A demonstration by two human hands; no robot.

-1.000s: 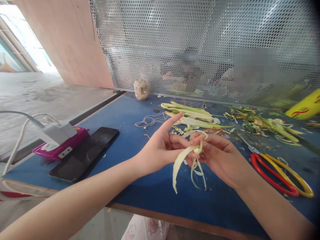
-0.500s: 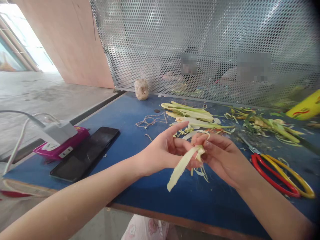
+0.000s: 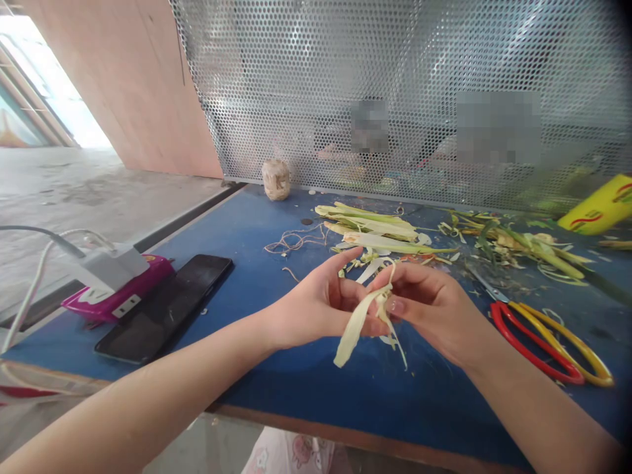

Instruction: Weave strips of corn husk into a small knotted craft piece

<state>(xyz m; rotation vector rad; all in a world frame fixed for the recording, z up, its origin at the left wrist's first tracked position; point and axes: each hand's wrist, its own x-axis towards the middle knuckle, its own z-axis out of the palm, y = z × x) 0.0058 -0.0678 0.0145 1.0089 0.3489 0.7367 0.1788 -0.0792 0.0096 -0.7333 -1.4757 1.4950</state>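
Observation:
Over the middle of the blue table, my left hand pinches a pale yellow-green husk strip whose wide, flat end hangs down to the left. Its index finger points upward. My right hand is closed on the upper end of the same strip, thumb against bent fingers. Thin shreds dangle between the hands, and a narrow curl rises above the fingertips. The exact grip under the fingers is hidden. Behind the hands lie long husk pieces. Scissors with one red and one yellow handle rest right of my right hand.
A black phone lies beside a magenta power strip with a white plug and cables. Loose string and a wrapped roll are farther back. Green scraps and a yellow packet lie right, before a perforated metal screen.
My right hand's fingertips have shifted slightly left and its thumb has turned on the strip. The strip hangs a little steeper, and a thin shred now dangles lower. The view has moved slightly.

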